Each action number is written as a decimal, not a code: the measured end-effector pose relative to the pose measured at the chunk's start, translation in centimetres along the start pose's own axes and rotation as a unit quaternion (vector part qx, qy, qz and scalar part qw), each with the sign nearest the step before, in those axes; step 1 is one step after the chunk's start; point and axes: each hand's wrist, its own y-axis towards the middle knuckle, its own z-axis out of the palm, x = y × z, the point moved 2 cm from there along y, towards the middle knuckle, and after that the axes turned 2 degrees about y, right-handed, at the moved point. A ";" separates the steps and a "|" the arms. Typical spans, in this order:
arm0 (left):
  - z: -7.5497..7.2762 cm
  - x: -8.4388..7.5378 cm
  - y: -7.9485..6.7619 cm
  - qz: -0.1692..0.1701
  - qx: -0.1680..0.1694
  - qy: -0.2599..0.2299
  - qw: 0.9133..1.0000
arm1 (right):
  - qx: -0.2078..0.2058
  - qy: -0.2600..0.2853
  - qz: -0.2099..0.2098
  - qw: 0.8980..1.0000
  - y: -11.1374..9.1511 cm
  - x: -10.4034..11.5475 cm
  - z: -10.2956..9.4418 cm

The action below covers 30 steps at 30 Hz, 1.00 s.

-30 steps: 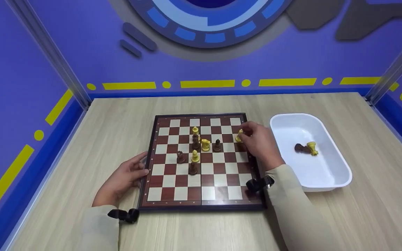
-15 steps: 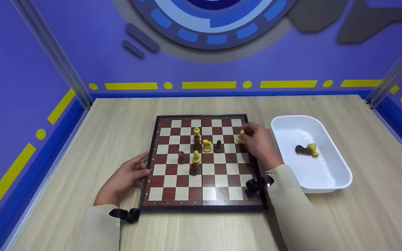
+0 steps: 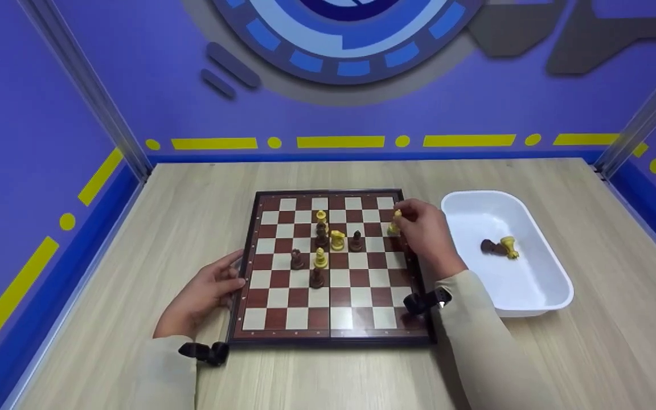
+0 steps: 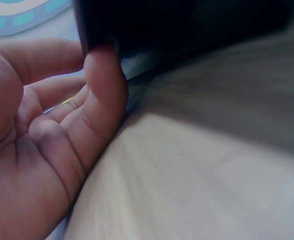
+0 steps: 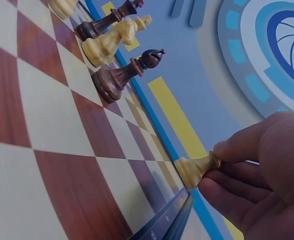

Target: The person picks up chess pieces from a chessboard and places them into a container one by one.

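Note:
A folding chessboard [image 3: 351, 310] with brown and cream squares lies in the middle of the table. My right hand [image 3: 427, 233] pinches a light yellow chess piece [image 3: 394, 223] over its right side. In the right wrist view the thumb and fingers hide the top of the chess piece [image 5: 189, 172], whose base sits near the board's edge. My left hand [image 3: 205, 290] touches the left edge of the board with thumb and forefinger; its other fingers are partly hidden. Among several pieces standing mid-board are a light knight [image 3: 337, 240] and a dark bishop [image 3: 356, 240].
A white plastic tub [image 3: 558, 285] stands right of the board. Inside lie a dark piece [image 3: 492, 247] and a light piece [image 3: 509, 247] on their sides. A blue wall [image 3: 328, 122] with yellow marks closes off the back of the wooden table [image 3: 294, 376].
The head view has shifted slightly. My right hand and the light chess piece have moved very slightly right relative to the board. My left hand stays at the board's left edge.

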 end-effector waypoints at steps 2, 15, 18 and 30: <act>0.0 0.0 0.0 -0.001 0.001 0.001 1.000 | -0.004 0.005 -0.006 1.000 -0.1 0.0 -0.2; 0.3 0.1 0.1 -0.005 0.002 0.005 1.000 | -0.013 0.008 -0.004 1.000 -1.5 -0.6 -1.2; 0.3 0.1 0.1 -0.007 0.004 0.007 1.000 | -0.011 0.016 -0.013 1.000 -1.9 -0.6 -1.4; 0.0 -0.1 -0.1 0.002 0.008 0.003 1.000 | 0.016 0.048 -0.028 0.998 -2.6 0.2 -2.3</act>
